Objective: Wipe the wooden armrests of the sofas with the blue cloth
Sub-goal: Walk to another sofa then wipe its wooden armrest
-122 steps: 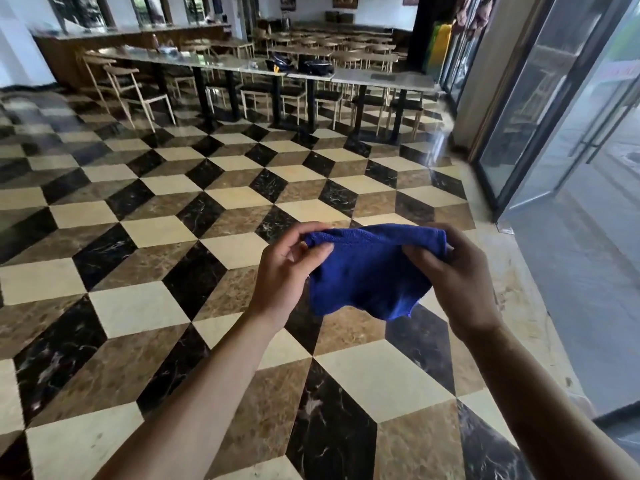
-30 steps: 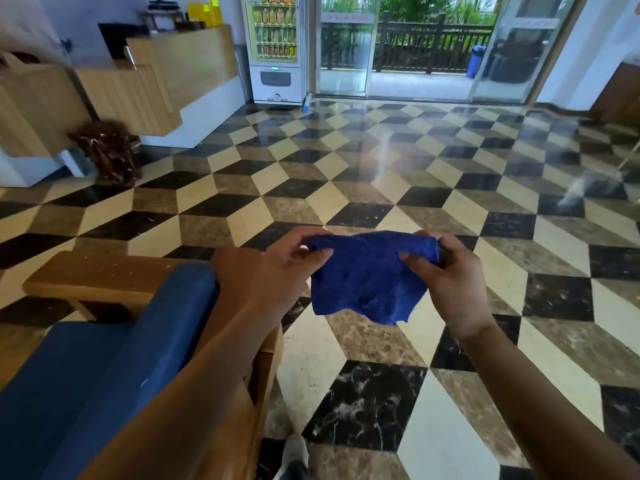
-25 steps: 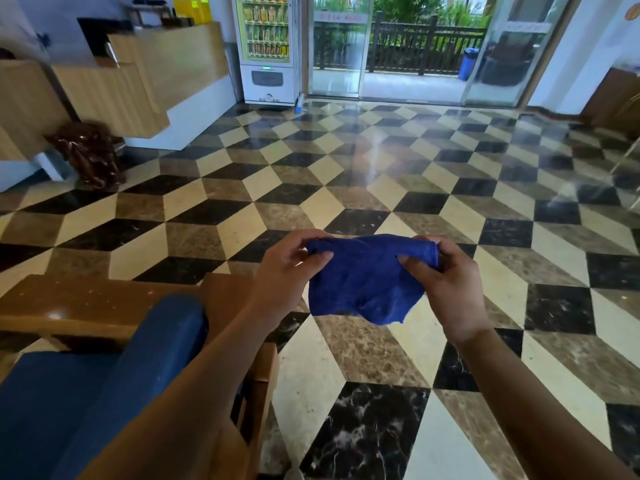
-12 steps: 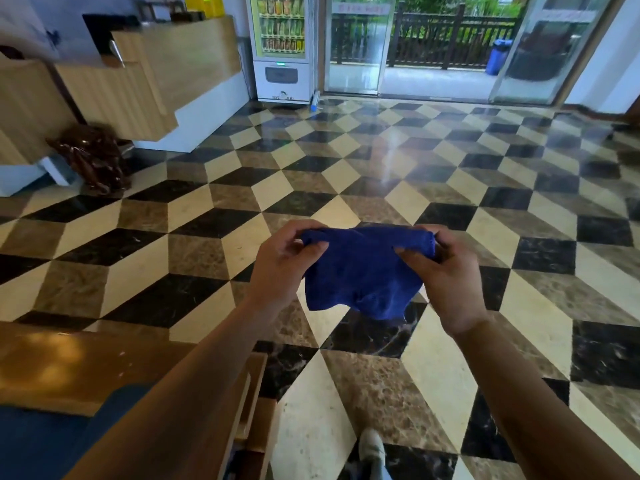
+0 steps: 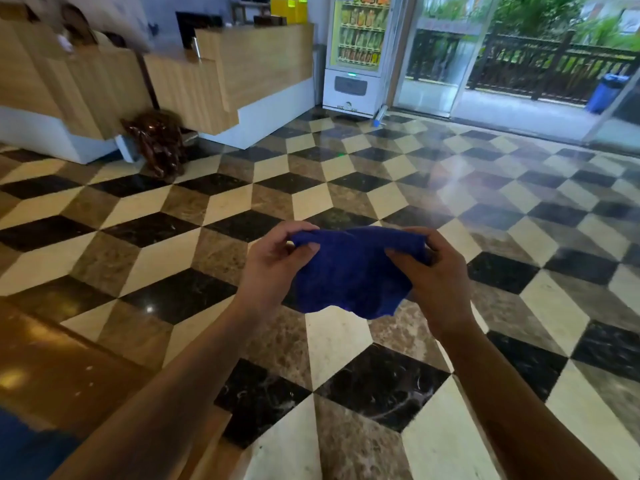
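At the bottom left, the wooden armrest [image 5: 52,368] of a blue-cushioned sofa [image 5: 31,448] lies under the left forearm, not yet touched by any cloth. Further out, over the patterned marble floor [image 5: 346,341], the blue cloth [image 5: 349,271] hangs stretched between both hands — the left hand [image 5: 273,268] pinches its left top edge, the right hand [image 5: 436,275] pinches the right. Beyond stand a reception counter [image 5: 249,77] and a drinks vending machine [image 5: 356,53]. The risk: the cloth is held loosely bunched, so it may slip or drag unevenly on the wood — and the armrest is nearly out of view.
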The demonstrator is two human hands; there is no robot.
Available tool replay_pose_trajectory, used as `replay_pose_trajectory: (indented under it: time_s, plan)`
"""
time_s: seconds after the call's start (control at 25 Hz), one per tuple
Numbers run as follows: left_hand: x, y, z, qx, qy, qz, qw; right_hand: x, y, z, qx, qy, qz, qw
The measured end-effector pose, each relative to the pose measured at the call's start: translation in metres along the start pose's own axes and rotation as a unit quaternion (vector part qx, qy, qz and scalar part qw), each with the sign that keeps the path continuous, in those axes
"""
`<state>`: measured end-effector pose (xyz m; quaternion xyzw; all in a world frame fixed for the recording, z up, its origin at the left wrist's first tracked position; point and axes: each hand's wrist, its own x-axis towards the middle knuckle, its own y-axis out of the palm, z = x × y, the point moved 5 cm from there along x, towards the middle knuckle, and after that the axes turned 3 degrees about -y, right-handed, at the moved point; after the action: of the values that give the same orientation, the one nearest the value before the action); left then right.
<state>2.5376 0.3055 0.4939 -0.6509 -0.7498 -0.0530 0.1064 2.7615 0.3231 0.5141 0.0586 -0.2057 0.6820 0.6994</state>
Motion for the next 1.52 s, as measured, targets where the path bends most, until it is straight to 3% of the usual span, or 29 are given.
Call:
replay_pose_trajectory:
  time_s: [0.4,0.64,0.8,1.0,1.16,1.52]
  plan:
    - [0.080,-0.069,0.027,0.002,-0.002,-0.071,0.997,0.109,0.101,-0.037,0.021,-0.013,0.090,0.996]
    - [0.103,-0.169,0.038,0.011,0.004,-0.148,0.989,0.160,0.212,-0.027,0.005,-0.053,0.176,0.983]
    - [0.081,-0.239,0.042,0.018,0.006,-0.253,0.967,0.165,0.307,-0.017,0.061,-0.066,0.256,0.963]
    - [0.028,-0.312,0.044,0.050,-0.002,-0.406,0.913,0.150,0.418,0.000,0.145,-0.079,0.393,0.905]
    - [-0.017,-0.336,0.044,0.060,-0.016,-0.530,0.845,0.123,0.484,0.014,0.207,-0.093,0.498,0.837]
    - [-0.050,-0.327,0.046,0.099,-0.040,-0.676,0.729,0.105,0.557,0.018,0.249,-0.134,0.623,0.730]
